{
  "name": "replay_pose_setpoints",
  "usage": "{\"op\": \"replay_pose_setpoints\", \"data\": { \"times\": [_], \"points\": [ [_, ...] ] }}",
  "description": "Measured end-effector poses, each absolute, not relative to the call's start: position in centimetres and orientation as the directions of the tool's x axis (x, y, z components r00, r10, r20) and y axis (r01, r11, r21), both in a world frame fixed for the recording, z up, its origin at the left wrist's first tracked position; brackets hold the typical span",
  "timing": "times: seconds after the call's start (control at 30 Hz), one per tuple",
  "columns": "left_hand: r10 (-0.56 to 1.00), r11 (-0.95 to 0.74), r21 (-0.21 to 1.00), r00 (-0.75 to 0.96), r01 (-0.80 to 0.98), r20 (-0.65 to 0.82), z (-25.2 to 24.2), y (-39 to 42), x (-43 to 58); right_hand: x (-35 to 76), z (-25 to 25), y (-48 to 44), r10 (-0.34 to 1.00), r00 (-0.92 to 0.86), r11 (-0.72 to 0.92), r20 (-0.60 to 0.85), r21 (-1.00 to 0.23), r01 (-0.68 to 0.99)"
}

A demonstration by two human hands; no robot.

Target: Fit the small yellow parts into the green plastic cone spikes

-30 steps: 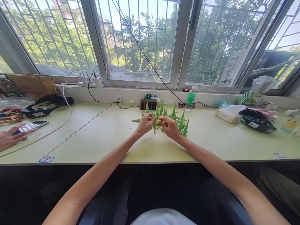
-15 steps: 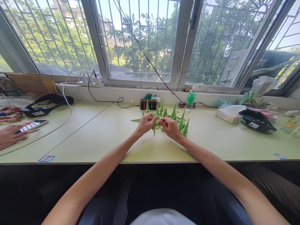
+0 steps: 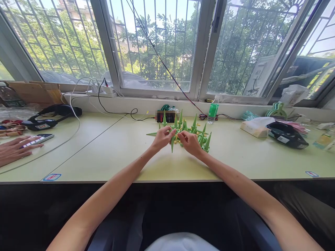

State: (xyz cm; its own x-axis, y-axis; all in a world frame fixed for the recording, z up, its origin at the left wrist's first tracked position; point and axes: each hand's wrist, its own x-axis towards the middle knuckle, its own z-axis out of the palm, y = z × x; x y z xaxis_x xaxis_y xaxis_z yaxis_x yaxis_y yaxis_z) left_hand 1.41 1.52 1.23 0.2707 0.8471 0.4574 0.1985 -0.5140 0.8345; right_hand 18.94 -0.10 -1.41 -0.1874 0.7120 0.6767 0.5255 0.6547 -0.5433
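My left hand (image 3: pixel 162 137) is closed around a green plant watering spike (image 3: pixel 172 145), whose pointed tip hangs down below the fingers. Close beside it, my right hand (image 3: pixel 190 142) pinches with thumb and forefinger near the spike's upper end. Whatever lies in that pinch is too small and hidden to name. Behind and between both hands is a cluster of similar green spikes (image 3: pixel 194 121), several standing tip up and others lying down. Small yellow parts (image 3: pixel 198 124) are scattered among them.
Behind the spikes stand a dark device with a display (image 3: pixel 170 117) and a green-labelled bottle (image 3: pixel 213 111). On the right are a tissue pack (image 3: pixel 253 128) and a black headset (image 3: pixel 288 136). At left, another person's hand (image 3: pixel 13 151) rests on a phone (image 3: pixel 43 138), near a white cable (image 3: pixel 75 130).
My hands and the spike stay almost in the same place. The other person's fingers at left have shifted over the phone.
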Motion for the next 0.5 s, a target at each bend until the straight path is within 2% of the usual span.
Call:
{"op": "replay_pose_setpoints", "data": {
  "times": [0.2, 0.5],
  "points": [
    [0.842, -0.522, 0.830, 0.277, 0.197, 0.463, 1.00, 1.84, 1.39, 18.81, -1.22, -0.38, 0.708, -0.241, 0.681, 0.664, -0.551, 0.483],
    [0.851, -0.501, 0.849, 0.274, 0.171, 0.447, 1.30, 1.54, 1.48, 18.80, -1.32, -0.19, 0.700, -0.231, 0.695, 0.676, -0.570, 0.438]
  ]
}}
